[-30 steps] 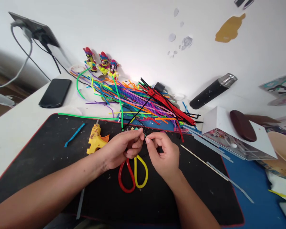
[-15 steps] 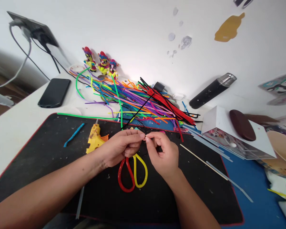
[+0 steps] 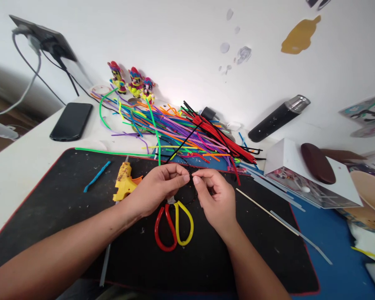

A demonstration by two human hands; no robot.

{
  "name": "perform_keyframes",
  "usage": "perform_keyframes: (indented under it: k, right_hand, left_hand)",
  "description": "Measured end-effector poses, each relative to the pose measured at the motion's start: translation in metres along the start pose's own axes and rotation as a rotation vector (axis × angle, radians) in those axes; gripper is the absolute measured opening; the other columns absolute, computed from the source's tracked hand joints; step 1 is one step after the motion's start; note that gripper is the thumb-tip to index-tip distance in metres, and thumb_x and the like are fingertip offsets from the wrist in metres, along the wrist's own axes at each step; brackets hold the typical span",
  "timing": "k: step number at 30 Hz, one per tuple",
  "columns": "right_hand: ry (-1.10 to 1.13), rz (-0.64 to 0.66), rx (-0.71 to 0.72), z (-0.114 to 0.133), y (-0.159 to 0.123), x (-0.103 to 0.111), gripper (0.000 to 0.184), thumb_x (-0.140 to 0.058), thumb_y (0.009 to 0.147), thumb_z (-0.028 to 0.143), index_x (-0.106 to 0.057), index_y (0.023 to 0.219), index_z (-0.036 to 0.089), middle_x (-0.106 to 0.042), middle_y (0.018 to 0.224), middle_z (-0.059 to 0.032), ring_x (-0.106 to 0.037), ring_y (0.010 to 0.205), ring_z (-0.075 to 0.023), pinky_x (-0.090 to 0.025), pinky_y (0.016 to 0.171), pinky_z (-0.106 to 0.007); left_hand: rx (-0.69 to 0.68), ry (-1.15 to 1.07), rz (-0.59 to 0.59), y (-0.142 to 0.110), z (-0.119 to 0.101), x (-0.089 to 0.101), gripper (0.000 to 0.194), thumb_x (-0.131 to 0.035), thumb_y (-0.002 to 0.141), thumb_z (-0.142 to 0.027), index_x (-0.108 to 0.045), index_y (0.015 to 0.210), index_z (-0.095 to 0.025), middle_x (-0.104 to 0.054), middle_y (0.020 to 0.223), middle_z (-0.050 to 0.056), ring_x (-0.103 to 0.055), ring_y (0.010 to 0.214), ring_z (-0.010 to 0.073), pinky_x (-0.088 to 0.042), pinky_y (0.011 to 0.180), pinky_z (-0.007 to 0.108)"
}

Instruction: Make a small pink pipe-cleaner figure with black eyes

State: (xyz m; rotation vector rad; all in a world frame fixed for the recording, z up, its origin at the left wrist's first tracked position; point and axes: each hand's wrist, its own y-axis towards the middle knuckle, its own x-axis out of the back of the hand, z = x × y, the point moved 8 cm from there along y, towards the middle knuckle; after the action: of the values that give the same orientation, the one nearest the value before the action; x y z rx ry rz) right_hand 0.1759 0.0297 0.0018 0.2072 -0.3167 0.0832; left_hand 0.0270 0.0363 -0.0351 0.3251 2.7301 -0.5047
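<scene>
My left hand and my right hand meet fingertip to fingertip over the black mat. Both pinch a thin black pipe cleaner that runs up and away toward the coloured pile. A dark loop of it curves below the right fingers. Scissors with one red and one yellow handle lie on the mat just under my hands. A yellow glue gun rests beside my left wrist.
A heap of coloured pipe cleaners lies behind the mat, with three small figures at the wall. A phone is far left, a black flask and a white box to the right. A thin wooden stick lies on the mat.
My hands have shifted slightly and the fingertips have closed together on the black pipe cleaner; more of the scissors' handles shows below them.
</scene>
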Motion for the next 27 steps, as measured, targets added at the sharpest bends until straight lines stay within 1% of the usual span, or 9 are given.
perform_keyframes:
  k: [4,9,13,16,19,23,27]
  right_hand:
    - [-0.027,0.013,0.017,0.002,0.001,-0.003,0.013,-0.064,0.102,0.032,-0.07,0.099,0.021,-0.058,0.06,0.0053,-0.048,0.047,-0.0098,-0.034,0.045,-0.021]
    - [-0.036,0.018,0.023,0.003,0.001,-0.005,0.011,-0.063,0.101,0.028,-0.066,0.093,0.021,-0.049,0.057,0.0082,-0.042,0.047,-0.009,-0.031,0.047,-0.022]
    - [-0.031,0.035,-0.014,0.0,0.001,-0.007,0.01,-0.062,0.099,0.027,-0.063,0.09,0.021,-0.044,0.056,0.0094,-0.039,0.047,-0.0087,-0.03,0.047,-0.022]
    - [-0.034,0.047,-0.04,-0.003,0.001,-0.009,0.009,-0.062,0.097,0.026,-0.062,0.089,0.021,-0.043,0.056,0.0097,-0.038,0.047,-0.0084,-0.03,0.048,-0.022]
    - [-0.018,0.04,-0.062,-0.004,0.001,-0.008,0.009,-0.063,0.096,0.027,-0.062,0.089,0.021,-0.043,0.055,0.0098,-0.038,0.047,-0.0085,-0.03,0.048,-0.022]
    - [0.068,0.037,-0.146,-0.008,0.001,-0.007,0.014,-0.064,0.098,0.032,-0.063,0.089,0.022,-0.046,0.055,0.0088,-0.041,0.045,-0.0094,-0.032,0.046,-0.023]
    - [0.14,0.037,-0.191,-0.012,0.0,-0.007,0.017,-0.065,0.099,0.037,-0.065,0.09,0.022,-0.048,0.055,0.0084,-0.042,0.044,-0.0094,-0.031,0.044,-0.023]
  left_hand:
    - [-0.067,0.08,-0.015,0.0,-0.004,0.002,0.032,-0.085,0.085,-0.047,-0.073,0.085,-0.017,-0.051,0.064,-0.005,-0.033,0.05,0.007,-0.027,0.046,0.022]
    - [-0.138,0.181,-0.028,-0.002,-0.012,0.001,0.031,-0.084,0.086,-0.046,-0.073,0.083,-0.017,-0.059,0.069,-0.002,-0.043,0.058,0.0096,-0.034,0.055,0.023]
    - [-0.145,0.266,-0.03,-0.001,-0.011,0.004,0.033,-0.083,0.086,-0.048,-0.073,0.085,-0.016,-0.063,0.074,0.0,-0.051,0.066,0.013,-0.038,0.061,0.024]
    - [-0.134,0.305,-0.019,0.001,-0.007,0.005,0.033,-0.083,0.086,-0.048,-0.072,0.088,-0.017,-0.064,0.076,0.0,-0.053,0.068,0.0136,-0.038,0.062,0.025]
    - [-0.129,0.296,-0.008,0.001,-0.006,0.004,0.032,-0.081,0.087,-0.048,-0.073,0.088,-0.017,-0.065,0.077,-0.001,-0.051,0.066,0.0122,-0.038,0.061,0.024]
    - [-0.154,0.255,-0.012,0.001,-0.009,0.003,0.028,-0.079,0.091,-0.046,-0.075,0.089,-0.018,-0.067,0.079,-0.001,-0.05,0.063,0.0106,-0.038,0.059,0.024]
    - [-0.169,0.267,-0.027,0.001,-0.008,0.005,0.028,-0.082,0.088,-0.045,-0.076,0.092,-0.018,-0.067,0.079,0.0,-0.052,0.064,0.0112,-0.039,0.059,0.023]
